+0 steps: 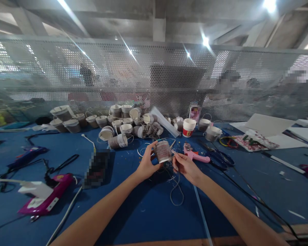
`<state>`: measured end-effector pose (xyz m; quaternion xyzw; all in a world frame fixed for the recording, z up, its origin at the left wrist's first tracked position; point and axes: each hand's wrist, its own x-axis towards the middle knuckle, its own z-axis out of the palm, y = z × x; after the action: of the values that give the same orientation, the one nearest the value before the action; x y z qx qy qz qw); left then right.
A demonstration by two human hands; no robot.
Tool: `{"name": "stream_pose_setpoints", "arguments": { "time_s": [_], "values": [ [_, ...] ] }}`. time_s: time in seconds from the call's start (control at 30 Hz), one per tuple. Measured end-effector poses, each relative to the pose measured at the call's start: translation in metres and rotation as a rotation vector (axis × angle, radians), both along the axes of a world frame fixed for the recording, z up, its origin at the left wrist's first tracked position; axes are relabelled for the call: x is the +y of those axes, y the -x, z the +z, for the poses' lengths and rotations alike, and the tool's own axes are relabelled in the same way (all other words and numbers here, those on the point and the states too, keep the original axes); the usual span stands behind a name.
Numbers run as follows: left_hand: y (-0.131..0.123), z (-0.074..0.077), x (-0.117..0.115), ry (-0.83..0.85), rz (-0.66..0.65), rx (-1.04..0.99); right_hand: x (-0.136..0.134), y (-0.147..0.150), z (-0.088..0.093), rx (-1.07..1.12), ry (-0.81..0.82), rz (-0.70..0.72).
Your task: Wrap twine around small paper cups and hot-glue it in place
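Note:
My left hand [146, 164] is closed around a paper cup [163, 152] wound with grey-brown cord, tilted above the blue table. Close by the cup's right side, my right hand [186, 168] pinches the grey cord [179, 184], whose loose end loops down onto the table. Just right of that hand lies a pink glue gun [195, 155]. Behind my hands is a tangled bundle of grey cord [153, 130]. A stack of white and red paper cups [189, 127] stands beyond the glue gun.
Several cord-wrapped cups with handles [118, 140] crowd the back left. Scissors [222, 159] lie right of the glue gun. A magenta power strip [50, 196] with cables sits at the left, and white sheets [267, 126] at the right. A perforated metal screen [133, 75] stands behind the table.

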<state>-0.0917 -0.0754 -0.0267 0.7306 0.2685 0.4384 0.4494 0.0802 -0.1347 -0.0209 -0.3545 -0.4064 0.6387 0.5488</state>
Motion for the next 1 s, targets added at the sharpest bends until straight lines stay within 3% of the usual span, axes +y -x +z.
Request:
{"name": "stream_pose_setpoints", "arguments": {
  "time_s": [0.27,0.5,0.57,0.73,0.8,0.9,0.97,1.0],
  "values": [
    [0.003,-0.003,0.003,0.027,-0.007,-0.05,0.002,-0.002,0.001,-0.074,-0.004,-0.073],
    [0.002,-0.002,0.002,0.07,-0.036,-0.089,0.003,-0.003,-0.003,-0.109,-0.066,-0.049],
    [0.001,-0.003,0.004,0.076,-0.004,-0.093,0.0,-0.004,-0.001,-0.271,-0.212,-0.043],
    [0.002,-0.008,0.011,0.024,0.111,-0.111,-0.018,-0.006,0.01,-1.067,-0.848,-0.095],
    [0.004,-0.008,0.014,0.005,0.16,-0.15,-0.021,-0.006,0.013,-1.218,-0.97,-0.186],
    [0.006,-0.009,0.016,-0.016,0.252,-0.233,-0.014,-0.012,0.011,-1.346,-0.848,-0.559],
    [0.007,-0.009,0.017,-0.014,0.269,-0.256,-0.005,-0.022,0.008,-1.466,-0.577,-0.799],
    [0.007,-0.009,0.018,-0.009,0.263,-0.258,-0.001,-0.029,0.006,-1.535,-0.423,-0.847]
  ]
}}
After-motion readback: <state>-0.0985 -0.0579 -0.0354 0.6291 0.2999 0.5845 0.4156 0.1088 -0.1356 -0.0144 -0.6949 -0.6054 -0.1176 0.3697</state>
